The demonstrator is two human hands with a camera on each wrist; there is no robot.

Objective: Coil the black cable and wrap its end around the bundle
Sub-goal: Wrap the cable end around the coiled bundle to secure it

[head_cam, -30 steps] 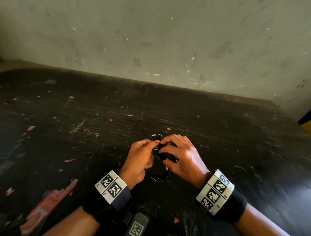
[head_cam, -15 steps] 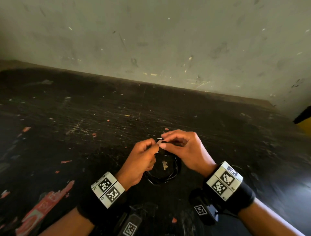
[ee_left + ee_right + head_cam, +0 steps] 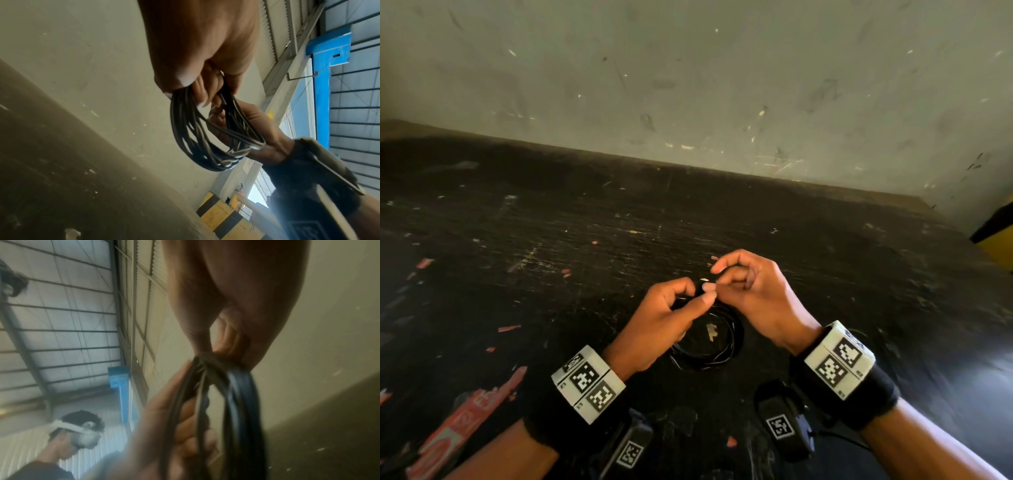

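Observation:
The black cable (image 3: 726, 346) hangs as a bundle of several loops between both hands, above the dark table. My left hand (image 3: 671, 308) grips the top of the coil (image 3: 197, 134), fingers curled round the gathered strands. My right hand (image 3: 739, 284) pinches the cable end at the top of the bundle, thumb and fingertips meeting beside the left thumb. In the right wrist view the strands (image 3: 230, 395) gather under the pinching fingers; the plug itself is hidden.
A scratched dark table (image 3: 551, 257) with small red flecks stretches to a grey wall (image 3: 688, 85). A red printed scrap (image 3: 455, 428) lies at the near left. A yellow and black block (image 3: 996, 233) stands at the right edge.
The hands rose slightly and drew a little apart. The right hand lifted from over the coil to its top and now pinches the cable end there. The loop hangs more open below.

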